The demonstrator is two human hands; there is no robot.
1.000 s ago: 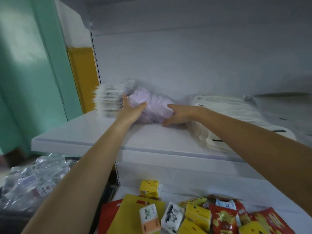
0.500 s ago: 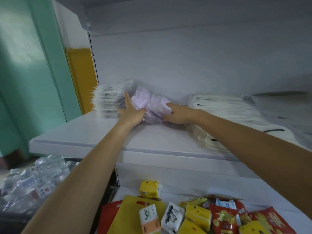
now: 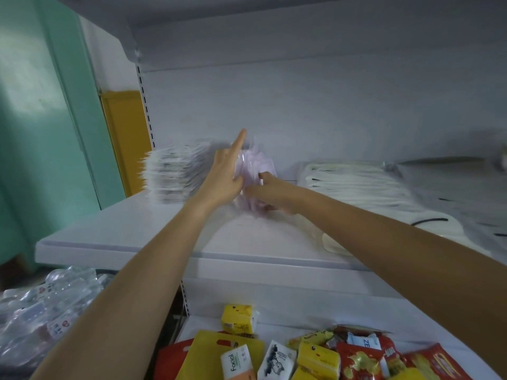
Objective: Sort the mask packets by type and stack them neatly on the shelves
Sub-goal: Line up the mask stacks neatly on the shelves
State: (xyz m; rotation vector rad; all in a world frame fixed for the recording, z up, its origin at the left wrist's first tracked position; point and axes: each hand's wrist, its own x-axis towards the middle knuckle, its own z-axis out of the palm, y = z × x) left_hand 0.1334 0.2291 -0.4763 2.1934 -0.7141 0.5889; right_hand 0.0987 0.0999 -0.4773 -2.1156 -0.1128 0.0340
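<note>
1. We log the lilac mask packets [image 3: 253,167], a bundle in clear wrap held more upright than flat over the upper shelf [image 3: 123,237], close to the back panel. Blur softens its outline, and we cannot tell whether its lower end touches the shelf.
2. Left hand [image 3: 226,178]: fingers straight, forefinger pointing up, palm pressed flat against the bundle's left side.
3. Right hand [image 3: 271,194]: grips the bundle low on its right side, thumb over the front, fingers curled underneath. Blur hides the fingertips.
4. Just left of the bundle lies a stack of white-edged packets [image 3: 172,174], flat and fairly even. The left hand crosses in front of its right end.
5. To the right on the same shelf we note a pile of cream masks [image 3: 354,185] with dark ear loops, spreading towards the front edge.
6. The lower shelf [image 3: 288,322] holds a yellow tissue pack [image 3: 238,319], a pack marked "Facial" [image 3: 237,362] and red snack packets [image 3: 356,362].
7. Wrapped water bottles [image 3: 41,303] sit low at the left.
</note>
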